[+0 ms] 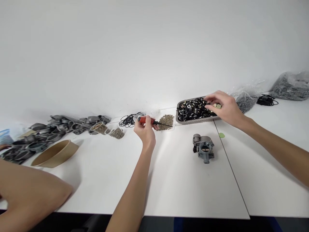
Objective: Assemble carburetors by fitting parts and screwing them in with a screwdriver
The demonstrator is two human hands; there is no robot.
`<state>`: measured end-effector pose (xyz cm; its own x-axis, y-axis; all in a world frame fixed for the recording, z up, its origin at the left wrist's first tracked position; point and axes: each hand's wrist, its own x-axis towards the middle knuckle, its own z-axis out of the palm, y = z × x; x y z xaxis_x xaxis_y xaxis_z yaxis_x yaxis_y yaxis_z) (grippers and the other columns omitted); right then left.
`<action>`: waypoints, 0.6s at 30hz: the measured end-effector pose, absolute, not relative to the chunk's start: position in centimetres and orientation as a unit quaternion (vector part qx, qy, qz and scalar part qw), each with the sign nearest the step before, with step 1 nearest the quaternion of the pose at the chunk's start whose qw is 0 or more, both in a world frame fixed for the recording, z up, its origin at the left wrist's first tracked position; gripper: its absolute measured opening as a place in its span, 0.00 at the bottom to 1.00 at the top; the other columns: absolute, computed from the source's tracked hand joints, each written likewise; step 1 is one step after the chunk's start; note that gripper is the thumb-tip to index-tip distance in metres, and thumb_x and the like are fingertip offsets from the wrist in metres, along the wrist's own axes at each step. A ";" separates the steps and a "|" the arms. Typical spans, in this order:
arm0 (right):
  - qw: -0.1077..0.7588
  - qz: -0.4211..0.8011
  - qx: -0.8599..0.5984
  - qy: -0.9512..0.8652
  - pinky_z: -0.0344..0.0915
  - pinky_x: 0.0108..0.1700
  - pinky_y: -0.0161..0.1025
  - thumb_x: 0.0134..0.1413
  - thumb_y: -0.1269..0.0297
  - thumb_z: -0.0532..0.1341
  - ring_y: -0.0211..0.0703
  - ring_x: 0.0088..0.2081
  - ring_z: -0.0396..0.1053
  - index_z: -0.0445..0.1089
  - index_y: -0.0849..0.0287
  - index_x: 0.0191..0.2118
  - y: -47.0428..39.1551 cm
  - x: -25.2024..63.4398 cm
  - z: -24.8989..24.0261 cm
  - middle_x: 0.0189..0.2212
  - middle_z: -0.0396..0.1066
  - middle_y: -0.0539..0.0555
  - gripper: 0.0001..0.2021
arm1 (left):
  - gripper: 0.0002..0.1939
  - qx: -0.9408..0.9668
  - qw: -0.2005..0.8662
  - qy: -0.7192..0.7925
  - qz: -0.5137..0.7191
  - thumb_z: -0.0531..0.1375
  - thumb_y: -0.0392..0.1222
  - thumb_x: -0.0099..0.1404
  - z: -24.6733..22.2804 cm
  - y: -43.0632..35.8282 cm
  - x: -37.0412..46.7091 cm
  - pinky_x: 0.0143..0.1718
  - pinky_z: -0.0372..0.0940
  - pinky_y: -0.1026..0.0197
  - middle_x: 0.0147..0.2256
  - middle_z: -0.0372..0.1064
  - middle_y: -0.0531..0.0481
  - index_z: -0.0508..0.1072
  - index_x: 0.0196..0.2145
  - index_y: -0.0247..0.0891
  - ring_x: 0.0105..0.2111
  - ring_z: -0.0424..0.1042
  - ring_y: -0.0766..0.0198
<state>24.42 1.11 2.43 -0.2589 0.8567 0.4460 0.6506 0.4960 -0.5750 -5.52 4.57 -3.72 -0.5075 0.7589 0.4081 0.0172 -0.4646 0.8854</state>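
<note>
My left hand is closed around the red handle of a screwdriver. The dark shaft points right, over a shallow clear tray of small brass-coloured parts. At the right end of a grey metal tray is my right hand, thumb and fingers curled in a pinch. Whatever lies between its fingertips is too small to make out. Many small black and metal parts fill that tray. A grey metal carburetor stands on the white table in front of it.
To the left lie a pile of grey castings, a beige ring-shaped container and two cups of small parts. Another person's arm reaches in there. Plastic bags and black rings sit at the back right.
</note>
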 end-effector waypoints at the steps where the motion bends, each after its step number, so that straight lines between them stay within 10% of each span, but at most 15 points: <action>1: 0.414 0.102 -0.478 -0.768 0.63 0.58 0.44 0.59 0.59 0.59 0.48 0.54 0.66 0.67 0.60 0.56 1.2 24.1 2.1 0.55 0.66 0.60 0.20 | 0.13 0.429 0.250 0.453 0.740 0.62 0.46 0.58 -3.7 4.6 -5.5 0.15 0.61 0.64 0.24 0.67 0.55 0.64 0.29 0.36 0.12 0.61 0.71; 5: 0.346 0.080 -0.468 -0.809 0.55 0.64 0.46 0.59 0.61 0.58 0.50 0.62 0.59 0.64 0.57 0.59 1.6 24.3 1.8 0.62 0.59 0.58 0.23 | 0.12 0.429 0.251 0.456 0.738 0.62 0.46 0.58 -3.8 4.6 -5.5 0.15 0.61 0.64 0.24 0.67 0.55 0.64 0.29 0.36 0.12 0.61 0.71; 13: -0.122 0.273 -0.554 -0.777 0.62 0.36 0.39 0.52 0.60 0.60 0.49 0.43 0.70 0.70 0.55 0.49 1.6 27.3 2.1 0.47 0.70 0.56 0.17 | 0.12 0.420 0.240 0.466 0.741 0.61 0.47 0.59 -3.7 4.7 -5.7 0.16 0.62 0.65 0.25 0.67 0.56 0.64 0.30 0.36 0.13 0.61 0.72; 18: -0.175 0.249 -0.568 -0.764 0.54 0.29 0.37 0.42 0.67 0.63 0.45 0.37 0.67 0.67 0.56 0.42 1.0 26.8 0.9 0.45 0.69 0.55 0.16 | 0.12 0.421 0.237 0.474 0.736 0.61 0.46 0.59 -3.9 4.7 -5.8 0.16 0.62 0.65 0.25 0.66 0.55 0.63 0.30 0.36 0.13 0.62 0.72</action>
<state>26.80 0.96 0.95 -0.2931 0.7816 -0.5507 0.9559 0.2301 -0.1822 -5.78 4.73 -3.87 -0.5336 0.7473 0.3960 0.0505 -0.4393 0.8969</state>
